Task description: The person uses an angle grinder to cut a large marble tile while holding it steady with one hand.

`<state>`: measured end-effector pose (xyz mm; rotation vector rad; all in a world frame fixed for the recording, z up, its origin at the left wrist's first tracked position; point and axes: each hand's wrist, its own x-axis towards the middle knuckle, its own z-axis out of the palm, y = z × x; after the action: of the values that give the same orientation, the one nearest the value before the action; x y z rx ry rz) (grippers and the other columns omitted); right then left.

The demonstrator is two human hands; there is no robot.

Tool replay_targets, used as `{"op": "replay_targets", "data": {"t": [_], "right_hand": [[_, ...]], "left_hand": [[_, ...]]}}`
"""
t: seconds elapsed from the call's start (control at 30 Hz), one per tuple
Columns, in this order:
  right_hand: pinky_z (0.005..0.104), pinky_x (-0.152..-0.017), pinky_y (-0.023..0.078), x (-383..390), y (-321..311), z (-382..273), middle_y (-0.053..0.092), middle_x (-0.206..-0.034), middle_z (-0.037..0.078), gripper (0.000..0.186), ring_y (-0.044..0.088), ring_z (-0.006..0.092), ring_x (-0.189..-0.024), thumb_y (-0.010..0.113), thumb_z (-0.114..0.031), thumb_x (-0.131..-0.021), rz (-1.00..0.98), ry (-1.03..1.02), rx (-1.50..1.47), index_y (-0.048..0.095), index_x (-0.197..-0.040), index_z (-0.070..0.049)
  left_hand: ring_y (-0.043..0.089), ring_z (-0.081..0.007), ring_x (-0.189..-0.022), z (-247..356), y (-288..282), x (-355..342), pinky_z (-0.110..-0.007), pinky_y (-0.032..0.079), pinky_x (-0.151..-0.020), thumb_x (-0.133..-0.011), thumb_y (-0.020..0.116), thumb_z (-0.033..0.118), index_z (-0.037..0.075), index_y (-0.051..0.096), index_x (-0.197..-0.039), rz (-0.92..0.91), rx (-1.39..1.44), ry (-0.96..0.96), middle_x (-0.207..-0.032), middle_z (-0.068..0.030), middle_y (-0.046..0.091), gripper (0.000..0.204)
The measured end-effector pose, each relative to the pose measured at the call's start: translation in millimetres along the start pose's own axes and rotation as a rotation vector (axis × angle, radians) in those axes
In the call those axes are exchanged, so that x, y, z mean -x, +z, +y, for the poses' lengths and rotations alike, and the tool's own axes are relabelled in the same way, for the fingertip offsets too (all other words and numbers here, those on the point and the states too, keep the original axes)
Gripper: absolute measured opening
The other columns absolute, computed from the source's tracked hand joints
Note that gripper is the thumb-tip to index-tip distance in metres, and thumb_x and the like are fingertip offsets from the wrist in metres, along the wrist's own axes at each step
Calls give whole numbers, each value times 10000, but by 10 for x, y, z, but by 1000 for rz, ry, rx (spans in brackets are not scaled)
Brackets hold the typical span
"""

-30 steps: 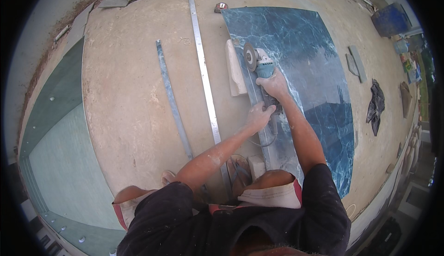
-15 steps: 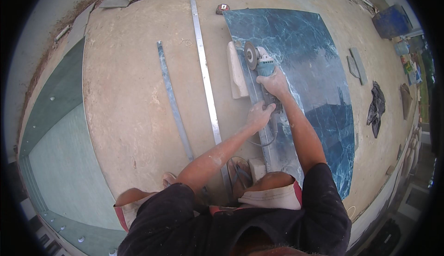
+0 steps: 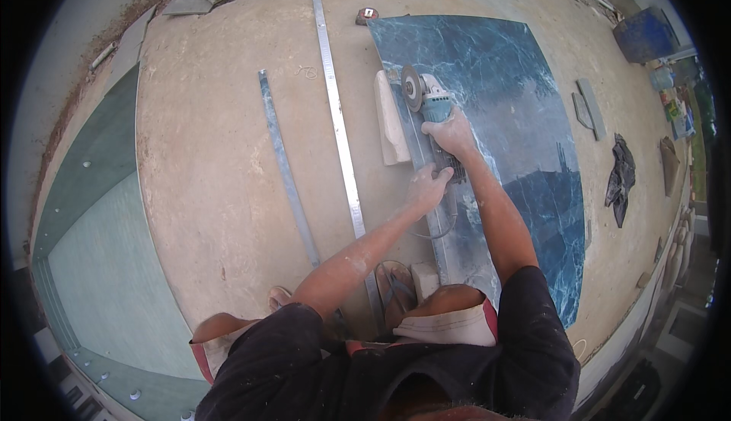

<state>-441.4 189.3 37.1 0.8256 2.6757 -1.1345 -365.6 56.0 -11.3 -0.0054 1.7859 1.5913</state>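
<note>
An angle grinder (image 3: 437, 106), teal and black with a round disc (image 3: 413, 89) at its far end, is in both my hands. My right hand (image 3: 452, 133) wraps round the body behind the metal head. Closed on the black rear end, my left hand (image 3: 428, 189) sits nearer to me. Below the tool lies a large blue marble-look slab (image 3: 510, 71) with white veins, its left border dusty. The disc stands close to that left border; whether it touches is unclear. A cord loops from the grinder's rear.
Left of the slab are a pale block (image 3: 391, 128), a long metal straightedge (image 3: 335, 94) and a narrow blue strip (image 3: 283, 158). A tape measure (image 3: 366, 15) lies by the far corner. Beyond the right side are a black crumpled bag (image 3: 620, 181) and a blue bin (image 3: 646, 35). A green-tiled pool (image 3: 114, 269) is at left.
</note>
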Motion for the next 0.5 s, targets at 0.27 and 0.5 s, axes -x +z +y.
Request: {"op": "replay_targets", "data": {"t": [0.27,0.5], "right_hand": [[437,-1010,508,-49,4,15,682,-1215,288,754,659,408,-1162,791,-313,-665,23,-29,-9,587,-1288,59],[439,-970,524,-25,-16,-131,698,-1168,289,695,678,408,-1121,795,-295,-657,9,-4,-20,626,-1222,71]], "left_hand": [[739,-263,-798,13,2,-35,-388,559,-774,-970,641,432,-140,539,-1353,11,-25,19,-1013,-218,732,697],[741,-263,-798,26,-52,-61,-395,558,-780,-977,633,433,-123,560,-1334,14,-15,8,-1022,-227,730,665]]}}
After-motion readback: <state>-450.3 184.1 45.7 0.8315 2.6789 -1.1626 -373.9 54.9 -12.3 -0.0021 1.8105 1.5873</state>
